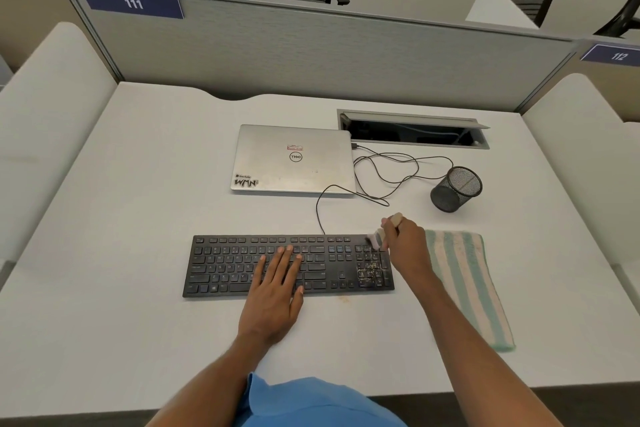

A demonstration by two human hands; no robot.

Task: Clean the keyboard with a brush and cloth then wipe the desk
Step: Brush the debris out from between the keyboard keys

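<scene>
A black keyboard (228, 265) lies on the white desk (138, 184), with pale crumbs scattered on its number pad at the right end. My left hand (275, 291) rests flat on the middle keys, fingers straight. My right hand (407, 246) grips a small pale brush (379, 236), its bristles touching the keyboard's top right corner. A cloth (465, 284) with teal and cream stripes lies flat on the desk just right of the keyboard, partly under my right forearm.
A closed silver laptop (294, 159) sits behind the keyboard, with black cables (388, 166) looping to its right. A black mesh pen cup (455, 189) lies tipped near an open cable tray (412, 130). Grey partitions wall the desk.
</scene>
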